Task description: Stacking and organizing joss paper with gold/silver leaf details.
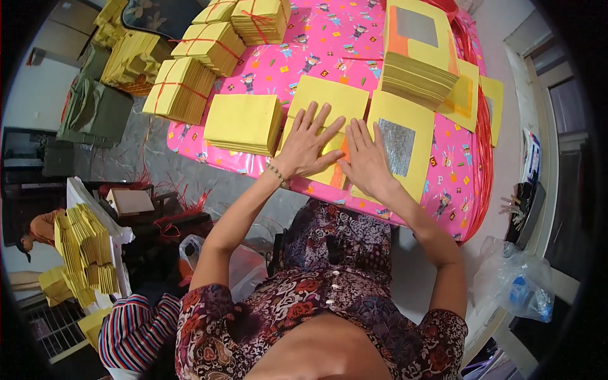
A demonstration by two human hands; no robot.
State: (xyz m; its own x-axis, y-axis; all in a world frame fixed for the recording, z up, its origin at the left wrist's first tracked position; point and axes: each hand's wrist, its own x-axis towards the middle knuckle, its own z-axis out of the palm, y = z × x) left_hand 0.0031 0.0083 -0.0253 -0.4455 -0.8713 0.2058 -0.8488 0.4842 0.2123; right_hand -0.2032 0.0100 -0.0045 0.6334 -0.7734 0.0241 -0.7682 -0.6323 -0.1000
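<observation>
My left hand lies with its fingers spread on a yellow paper sheet near the table's front edge. Beside it, my right hand rests flat, fingers stretched out, partly over a yellow sheet with a silver foil square. An orange band shows on the paper between the hands; how the sheets overlap beneath them is hidden. Left of my hands sits a neat pile of folded yellow paper. Beyond the right hand stands a tall stack of yellow sheets with silver and orange on top.
Several yellow paper bundles tied with red string line the pink patterned tablecloth. Red strands hang over its right edge. A clear plastic bag lies at the right. Further left are more yellow stacks and another person.
</observation>
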